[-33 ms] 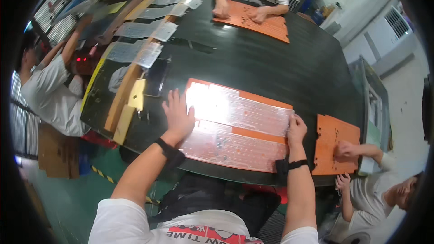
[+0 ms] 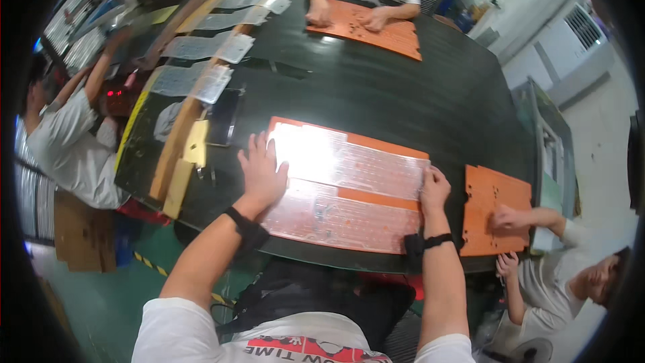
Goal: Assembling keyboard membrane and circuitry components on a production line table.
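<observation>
In front of me an orange board (image 2: 390, 145) lies flat on the dark table. Two clear plastic sheets cover much of it: a far sheet (image 2: 376, 165) and a near sheet (image 2: 363, 222), with a strip of orange showing between them. Strong glare whitens the far sheet's left part. My left hand (image 2: 262, 173) rests with fingers spread at the board's left edge, touching the sheets there. At the right end, my right hand (image 2: 435, 189) has its fingers closed in a pinch on the far sheet's right edge. Both wrists wear black bands.
Clear, shaped plastic sheets (image 2: 191, 81) lie across wooden bars (image 2: 176, 151) on the left. Beside them are a dark flat device (image 2: 225, 117) and a yellow piece (image 2: 196, 142). Co-workers handle orange boards at the far side (image 2: 366, 27) and right (image 2: 497, 195); another person works left.
The whole view has shifted slightly, so the table and boards sit a little further left in the picture. Both my hands keep their places on the board and sheets.
</observation>
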A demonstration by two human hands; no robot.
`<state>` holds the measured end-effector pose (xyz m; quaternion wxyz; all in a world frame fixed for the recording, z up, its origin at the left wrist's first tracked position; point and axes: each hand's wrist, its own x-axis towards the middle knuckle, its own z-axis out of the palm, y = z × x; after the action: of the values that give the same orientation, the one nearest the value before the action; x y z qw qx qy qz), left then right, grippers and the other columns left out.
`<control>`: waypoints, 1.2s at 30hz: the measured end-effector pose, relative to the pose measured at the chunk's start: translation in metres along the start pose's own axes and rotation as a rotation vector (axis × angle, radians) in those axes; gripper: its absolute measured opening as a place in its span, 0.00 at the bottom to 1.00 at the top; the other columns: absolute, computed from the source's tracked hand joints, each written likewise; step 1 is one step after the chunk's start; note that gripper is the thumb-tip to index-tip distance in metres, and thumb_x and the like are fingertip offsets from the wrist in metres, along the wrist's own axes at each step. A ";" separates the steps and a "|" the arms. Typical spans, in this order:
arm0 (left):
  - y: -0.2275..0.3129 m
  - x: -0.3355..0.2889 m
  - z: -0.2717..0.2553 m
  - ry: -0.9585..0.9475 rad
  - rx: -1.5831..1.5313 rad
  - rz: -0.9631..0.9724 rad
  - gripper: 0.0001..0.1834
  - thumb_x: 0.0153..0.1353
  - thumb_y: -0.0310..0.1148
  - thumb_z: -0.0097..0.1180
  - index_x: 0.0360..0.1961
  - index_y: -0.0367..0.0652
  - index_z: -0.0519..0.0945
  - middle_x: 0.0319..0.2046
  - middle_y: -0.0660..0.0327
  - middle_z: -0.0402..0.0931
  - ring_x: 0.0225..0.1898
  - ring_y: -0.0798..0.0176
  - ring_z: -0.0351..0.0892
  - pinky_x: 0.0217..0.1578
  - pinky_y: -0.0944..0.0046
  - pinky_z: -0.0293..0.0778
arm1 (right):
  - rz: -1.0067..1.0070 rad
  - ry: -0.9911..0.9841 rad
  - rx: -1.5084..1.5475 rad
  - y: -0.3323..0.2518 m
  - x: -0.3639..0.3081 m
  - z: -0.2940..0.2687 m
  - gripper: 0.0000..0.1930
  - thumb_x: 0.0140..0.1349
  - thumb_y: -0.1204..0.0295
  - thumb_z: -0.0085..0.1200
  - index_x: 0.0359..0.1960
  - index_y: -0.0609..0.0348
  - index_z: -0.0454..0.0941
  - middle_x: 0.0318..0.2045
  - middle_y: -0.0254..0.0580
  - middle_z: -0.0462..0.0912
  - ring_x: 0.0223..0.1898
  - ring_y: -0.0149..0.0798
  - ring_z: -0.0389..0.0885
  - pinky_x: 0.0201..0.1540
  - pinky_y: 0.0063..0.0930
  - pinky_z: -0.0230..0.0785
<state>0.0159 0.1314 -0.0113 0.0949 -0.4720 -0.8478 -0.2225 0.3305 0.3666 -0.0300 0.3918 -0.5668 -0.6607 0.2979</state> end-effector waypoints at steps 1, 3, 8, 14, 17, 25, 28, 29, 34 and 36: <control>-0.001 0.000 -0.005 -0.131 -0.014 0.080 0.32 0.53 0.42 0.55 0.56 0.33 0.64 0.61 0.43 0.56 0.66 0.39 0.47 0.57 0.32 0.45 | -0.003 0.011 0.001 0.000 0.000 0.004 0.11 0.56 0.68 0.58 0.32 0.66 0.82 0.38 0.47 0.83 0.41 0.38 0.81 0.46 0.28 0.70; 0.009 0.003 -0.019 -0.280 0.035 0.135 0.34 0.54 0.45 0.55 0.57 0.32 0.65 0.63 0.43 0.56 0.67 0.42 0.47 0.58 0.33 0.44 | -0.008 0.039 -0.009 -0.002 -0.003 0.011 0.10 0.54 0.69 0.59 0.30 0.66 0.82 0.37 0.46 0.83 0.40 0.40 0.81 0.45 0.29 0.70; 0.003 0.001 -0.012 -0.318 0.002 0.150 0.38 0.52 0.47 0.56 0.59 0.32 0.63 0.62 0.43 0.56 0.67 0.42 0.47 0.60 0.33 0.45 | -0.032 0.091 -0.001 0.000 -0.006 0.016 0.10 0.52 0.69 0.61 0.27 0.66 0.81 0.37 0.46 0.82 0.39 0.43 0.80 0.45 0.30 0.70; 0.011 0.002 -0.011 -0.307 -0.058 0.153 0.37 0.52 0.44 0.53 0.59 0.31 0.62 0.62 0.42 0.55 0.66 0.41 0.48 0.60 0.36 0.46 | -0.100 0.151 -0.139 -0.004 -0.006 0.012 0.10 0.53 0.69 0.61 0.29 0.66 0.80 0.35 0.46 0.82 0.36 0.41 0.80 0.42 0.29 0.71; 0.009 0.000 -0.016 -0.314 -0.055 0.134 0.36 0.54 0.44 0.53 0.59 0.31 0.63 0.63 0.43 0.56 0.67 0.42 0.48 0.61 0.39 0.46 | -0.098 0.128 -0.132 -0.014 -0.010 0.015 0.08 0.51 0.71 0.59 0.27 0.64 0.80 0.34 0.47 0.81 0.37 0.48 0.79 0.44 0.35 0.70; 0.002 -0.002 -0.005 -0.289 -0.048 0.178 0.36 0.53 0.44 0.52 0.59 0.32 0.62 0.62 0.41 0.56 0.66 0.41 0.48 0.61 0.38 0.47 | -0.480 -0.073 -0.341 -0.038 -0.040 0.011 0.20 0.55 0.66 0.54 0.46 0.69 0.72 0.48 0.59 0.72 0.53 0.56 0.69 0.56 0.44 0.59; 0.003 0.000 -0.009 -0.299 -0.039 0.187 0.36 0.54 0.44 0.51 0.59 0.31 0.63 0.63 0.41 0.56 0.66 0.40 0.48 0.61 0.38 0.47 | -0.412 -0.393 -0.625 -0.060 -0.063 0.012 0.32 0.56 0.57 0.52 0.56 0.72 0.64 0.59 0.63 0.63 0.63 0.57 0.58 0.64 0.46 0.47; 0.003 -0.001 -0.010 -0.293 -0.021 0.170 0.35 0.55 0.43 0.53 0.59 0.31 0.63 0.63 0.42 0.56 0.67 0.41 0.48 0.62 0.41 0.46 | -0.421 -0.391 -0.626 -0.057 -0.068 0.014 0.37 0.57 0.54 0.51 0.59 0.74 0.59 0.62 0.64 0.58 0.65 0.57 0.52 0.67 0.46 0.42; 0.007 0.003 -0.011 -0.344 0.039 0.169 0.34 0.59 0.43 0.51 0.61 0.32 0.62 0.64 0.43 0.54 0.68 0.43 0.45 0.63 0.44 0.45 | -0.302 -0.429 -0.647 -0.069 -0.072 0.015 0.45 0.58 0.46 0.46 0.65 0.74 0.50 0.67 0.62 0.49 0.70 0.55 0.42 0.69 0.46 0.33; 0.004 0.002 -0.003 -0.315 0.029 0.222 0.34 0.57 0.44 0.52 0.60 0.33 0.64 0.63 0.42 0.55 0.67 0.40 0.48 0.62 0.40 0.46 | -0.183 -0.434 -0.828 -0.086 -0.074 0.022 0.46 0.59 0.43 0.44 0.64 0.74 0.50 0.67 0.62 0.49 0.69 0.55 0.43 0.69 0.50 0.33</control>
<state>0.0180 0.1334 -0.0068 -0.0082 -0.5901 -0.7980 -0.1217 0.2708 0.2800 0.0172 0.0107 -0.5396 -0.8375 0.0854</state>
